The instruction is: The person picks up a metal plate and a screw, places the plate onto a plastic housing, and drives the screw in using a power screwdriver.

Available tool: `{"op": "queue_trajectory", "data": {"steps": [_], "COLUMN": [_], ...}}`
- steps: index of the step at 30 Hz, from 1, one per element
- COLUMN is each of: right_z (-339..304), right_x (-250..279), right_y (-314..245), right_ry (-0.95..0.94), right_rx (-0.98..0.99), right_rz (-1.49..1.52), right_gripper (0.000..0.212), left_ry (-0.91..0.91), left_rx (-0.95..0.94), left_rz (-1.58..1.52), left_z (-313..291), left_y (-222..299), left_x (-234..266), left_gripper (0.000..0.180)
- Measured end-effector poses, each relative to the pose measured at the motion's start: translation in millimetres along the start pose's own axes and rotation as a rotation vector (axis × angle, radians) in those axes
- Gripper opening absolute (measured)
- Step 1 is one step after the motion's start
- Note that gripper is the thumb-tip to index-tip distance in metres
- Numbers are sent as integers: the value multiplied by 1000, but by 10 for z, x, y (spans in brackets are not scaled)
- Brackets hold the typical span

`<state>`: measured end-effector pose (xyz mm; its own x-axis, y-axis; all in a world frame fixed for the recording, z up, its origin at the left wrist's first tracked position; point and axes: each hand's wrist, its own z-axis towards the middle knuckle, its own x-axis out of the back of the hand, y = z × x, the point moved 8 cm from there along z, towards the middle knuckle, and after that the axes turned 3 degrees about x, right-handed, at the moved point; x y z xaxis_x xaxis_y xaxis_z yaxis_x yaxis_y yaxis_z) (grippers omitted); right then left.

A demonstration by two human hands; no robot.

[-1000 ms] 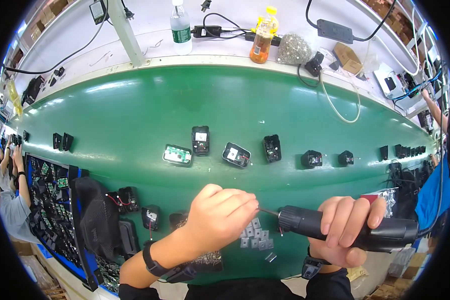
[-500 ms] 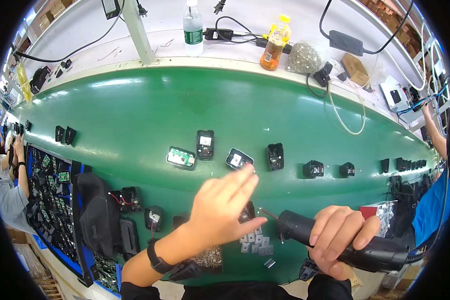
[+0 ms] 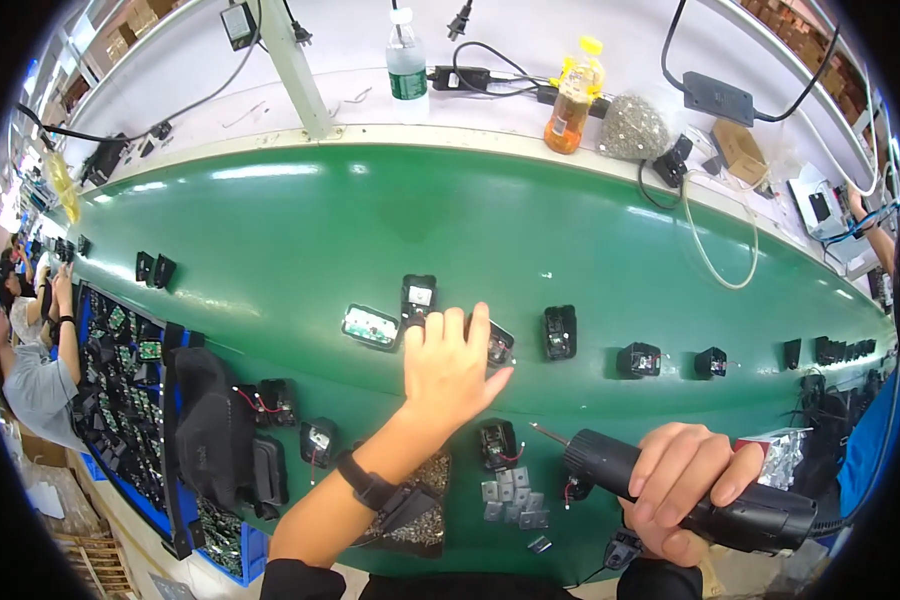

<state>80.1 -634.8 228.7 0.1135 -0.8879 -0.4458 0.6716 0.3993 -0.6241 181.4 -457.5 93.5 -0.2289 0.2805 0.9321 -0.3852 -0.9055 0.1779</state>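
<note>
My left hand (image 3: 445, 365) reaches over the green mat with its fingers extended and thumb apart. Under and beside its fingers lies a black plastic housing (image 3: 501, 349), partly covered. Just beyond the fingertips is another black housing (image 3: 419, 290) with a pale square part inside. To its left lies a housing with a green circuit board (image 3: 372, 326). My right hand (image 3: 685, 480) is wrapped around a black electric screwdriver (image 3: 602, 460), its bit pointing left. Near the bit sits an open housing (image 3: 497, 442) with wires, above several small silver plates (image 3: 515, 495).
More black housings (image 3: 560, 332) stand in a row to the right. At left are a blue bin of boards (image 3: 120, 400) and a black bag (image 3: 210, 430). A tray of screws (image 3: 430, 530) lies below my left forearm. Bottles (image 3: 407, 80) and adapters line the back shelf. Other people work on both sides.
My left hand has shifted slightly left and turned more upright, uncovering the wired housing near the silver plates. My right hand keeps hold of the screwdriver. The whole view has shifted a little.
</note>
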Motion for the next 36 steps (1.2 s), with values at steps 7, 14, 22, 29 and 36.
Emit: {"op": "queue_trajectory", "data": {"steps": [7,14,22,29,36], "right_z": [126,384,499,438,447], "right_x": [-9,-134,-271,-288,-254], "right_y": [47,511,1025,1296,1381], "right_ry": [-36,-82,-315,-385,-302], "right_rx": [43,-96,-188,-254,-278], "right_rz": [-61,-186,-234,-251,-252], "right_gripper": [49,47,49,50,48], "left_ry": [-63,-233,-162,-153,-103], "left_rx": [-119,-244,-259,-235,-274], "left_rz": [-429,-638,-818,-902,-861], "left_z": [22,145,338,307,341], "left_y": [24,-165,-405,-474,-377], "left_x": [-106,-223,-99,-146,-87], "left_gripper": [69,76,80,79,78]}}
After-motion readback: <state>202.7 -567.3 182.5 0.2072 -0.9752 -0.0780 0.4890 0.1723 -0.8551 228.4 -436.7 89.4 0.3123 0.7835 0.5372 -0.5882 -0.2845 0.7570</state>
